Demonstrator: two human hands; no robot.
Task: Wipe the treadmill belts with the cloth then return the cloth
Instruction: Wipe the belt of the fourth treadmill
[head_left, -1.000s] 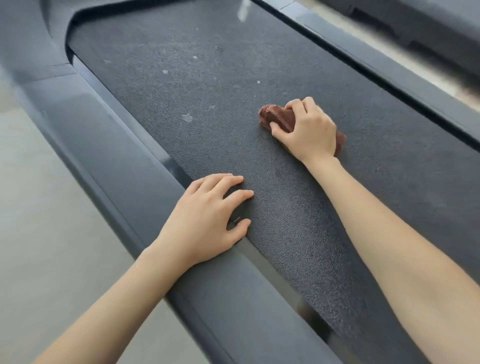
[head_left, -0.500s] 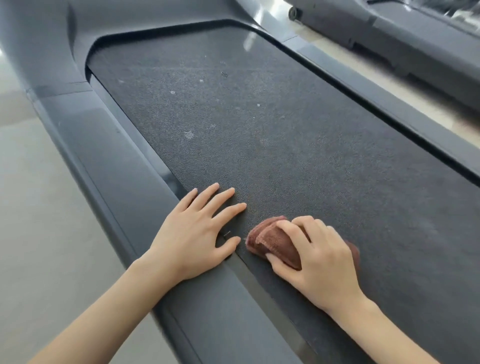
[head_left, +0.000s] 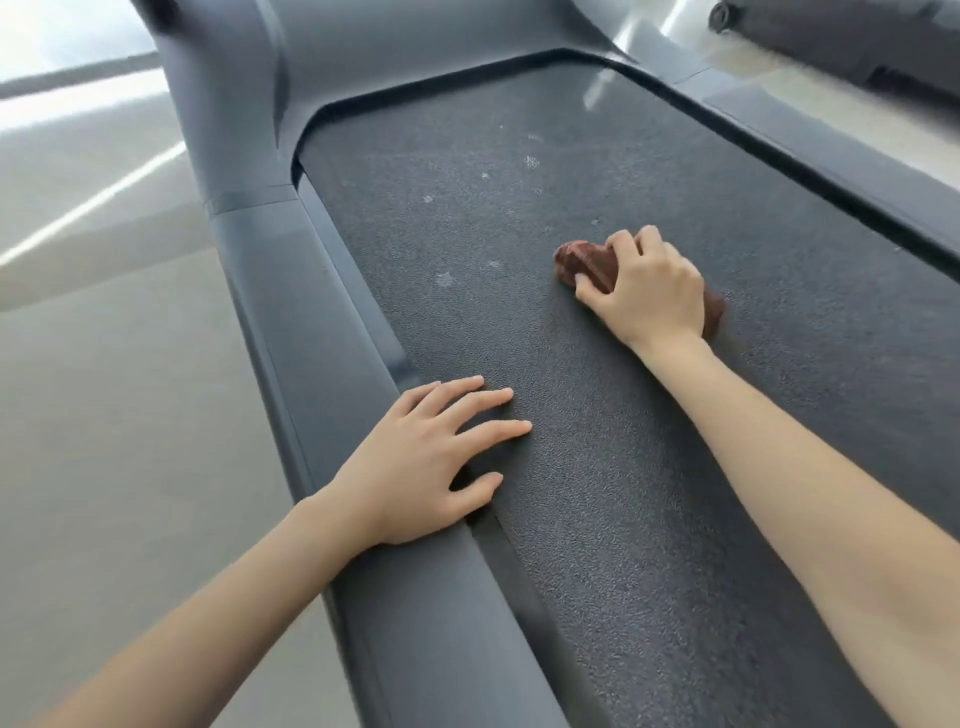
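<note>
- One treadmill belt (head_left: 597, 467), dark and finely pebbled, fills most of the head view and runs from the near edge up to a rounded front cowl (head_left: 363, 57).
- Pale specks and smudges (head_left: 444, 279) dot the far half of the belt; the near half shows none that can be made out.
- Grey side rails border the belt: the left rail (head_left: 311, 332) is broad and smooth, the right rail (head_left: 831, 145) narrower in this view.
- Light, glossy floor (head_left: 104, 364) lies to the left of the machine, streaked with bright reflections; part of a second dark machine (head_left: 841, 47) shows at the top right corner.
- Left hand (head_left: 421, 462): flat and open, fingers spread, holding nothing. Its palm rests on the left rail and its fingertips (head_left: 522, 427) lie on the belt's edge.
- Right hand (head_left: 649, 291): curled closed over a bunched reddish-brown cloth (head_left: 584, 262), pressing it down on the belt toward the right of centre. Cloth protrudes beyond the knuckles on the left and a little past the heel of the hand on the right.
- Count: two bare hands, two forearms, one cloth, one belt in full view, two side rails.
</note>
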